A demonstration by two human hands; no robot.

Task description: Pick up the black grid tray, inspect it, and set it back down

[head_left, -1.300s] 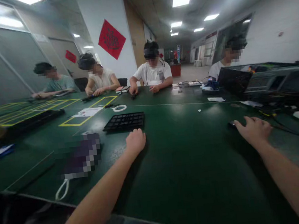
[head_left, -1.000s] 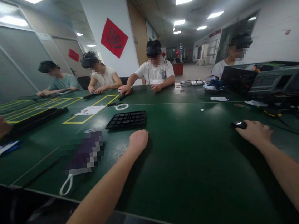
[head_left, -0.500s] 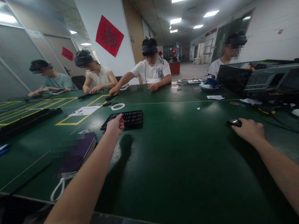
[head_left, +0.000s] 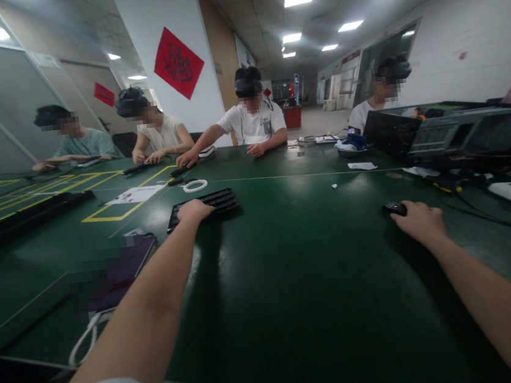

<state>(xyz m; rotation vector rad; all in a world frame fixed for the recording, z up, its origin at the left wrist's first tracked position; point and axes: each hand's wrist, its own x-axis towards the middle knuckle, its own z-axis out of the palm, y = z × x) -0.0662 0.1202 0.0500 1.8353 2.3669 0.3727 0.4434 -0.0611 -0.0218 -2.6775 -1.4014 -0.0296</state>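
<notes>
A black keyboard (head_left: 224, 200) lies slanted on the green table ahead of me. My left hand (head_left: 195, 210) is closed on its left half, thumb pointing right along the near side. The other fingers of that hand are mostly hidden. Well to the right, my right hand (head_left: 420, 219) wraps a black computer mouse (head_left: 394, 208), whose front end shows past the fingers. Beside my left forearm is a dark purple notebook (head_left: 127, 261) with a white strap or cord (head_left: 85, 340) near its lower end.
A white ring (head_left: 195, 186) and a printed sheet (head_left: 136, 194) lie beyond the keyboard. A long black bar-shaped object (head_left: 32, 218) is at left. Computer cases (head_left: 465, 131) and cables crowd the right. Several people in headsets sit opposite; one person's hand (head_left: 187, 158) touches a dark object.
My left hand has gone from a fist over the keyboard to a lower hold on it. The keyboard has turned, its left end nearer me. My right hand stays at the mouse.
</notes>
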